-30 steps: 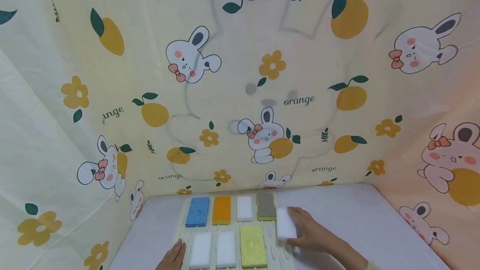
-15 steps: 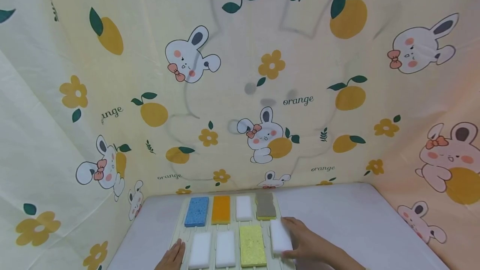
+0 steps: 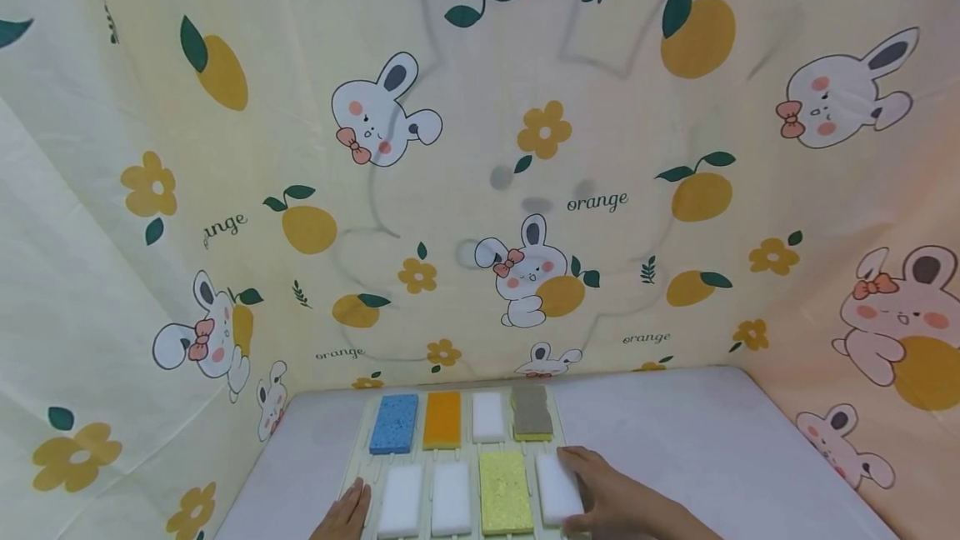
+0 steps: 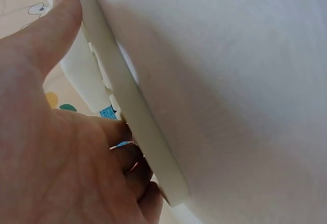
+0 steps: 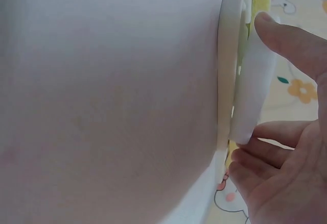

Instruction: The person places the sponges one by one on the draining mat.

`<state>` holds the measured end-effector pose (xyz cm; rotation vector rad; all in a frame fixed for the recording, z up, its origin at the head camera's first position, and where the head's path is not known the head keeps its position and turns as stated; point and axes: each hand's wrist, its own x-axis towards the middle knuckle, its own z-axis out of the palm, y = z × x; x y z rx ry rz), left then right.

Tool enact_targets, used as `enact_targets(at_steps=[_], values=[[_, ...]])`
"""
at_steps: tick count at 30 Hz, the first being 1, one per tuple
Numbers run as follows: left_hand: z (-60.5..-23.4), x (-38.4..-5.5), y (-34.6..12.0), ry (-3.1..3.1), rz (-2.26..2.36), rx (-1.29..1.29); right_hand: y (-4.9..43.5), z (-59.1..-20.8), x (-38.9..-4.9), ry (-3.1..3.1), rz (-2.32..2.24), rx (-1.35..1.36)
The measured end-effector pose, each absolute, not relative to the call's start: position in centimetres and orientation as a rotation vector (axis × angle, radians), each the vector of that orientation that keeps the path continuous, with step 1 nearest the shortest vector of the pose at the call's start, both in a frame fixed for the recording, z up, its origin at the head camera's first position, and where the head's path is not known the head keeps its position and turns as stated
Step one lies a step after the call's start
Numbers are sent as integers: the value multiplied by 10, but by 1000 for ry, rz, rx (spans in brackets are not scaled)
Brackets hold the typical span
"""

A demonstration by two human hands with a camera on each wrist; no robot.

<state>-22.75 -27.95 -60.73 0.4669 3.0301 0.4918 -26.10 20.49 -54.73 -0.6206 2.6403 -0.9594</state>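
My right hand (image 3: 603,490) holds a white sponge (image 3: 558,487) between thumb and fingers, at the right end of the near row on a cream ribbed tray (image 3: 365,446). In the right wrist view, that white sponge (image 5: 254,89) lies along the tray's raised edge (image 5: 228,71), thumb at one end and fingers at the other. My left hand (image 3: 345,512) rests on the tray's left edge; in the left wrist view its thumb and fingers touch the rim (image 4: 122,86). Beside the held sponge lie a yellow sponge (image 3: 506,492) and two more white sponges, one (image 3: 452,500) nearer it.
The far row holds a blue sponge (image 3: 393,423), an orange sponge (image 3: 442,421), a white sponge (image 3: 489,417) and a grey-topped yellow sponge (image 3: 532,413). A white table (image 3: 675,432) extends right of the tray. Patterned cloth (image 3: 465,173) hangs behind and at both sides.
My right hand has brought the white sponge left and nearer to me, from beside the grey-topped sponge down into line with the near row. The left hand stays put.
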Motion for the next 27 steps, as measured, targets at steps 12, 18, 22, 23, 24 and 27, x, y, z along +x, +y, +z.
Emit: enact_targets(at_steps=[12, 18, 22, 23, 24, 27], values=[[-607, -227, -279, 3045, 478, 472, 204, -548, -259, 2641, -940, -666], [-607, -229, -280, 3024, 492, 476, 204, -548, -260, 2623, -943, -676], [-607, -230, -280, 3015, 502, 469, 207, -547, -259, 2620, -930, -661], [-607, -230, -280, 3014, 500, 470, 207, -547, -259, 2628, -925, -670], [-607, -231, -280, 3013, 497, 471, 208, -547, -259, 2641, -919, -676], [-607, -232, -280, 3007, 490, 473, 212, -545, -258, 2684, -918, -696]])
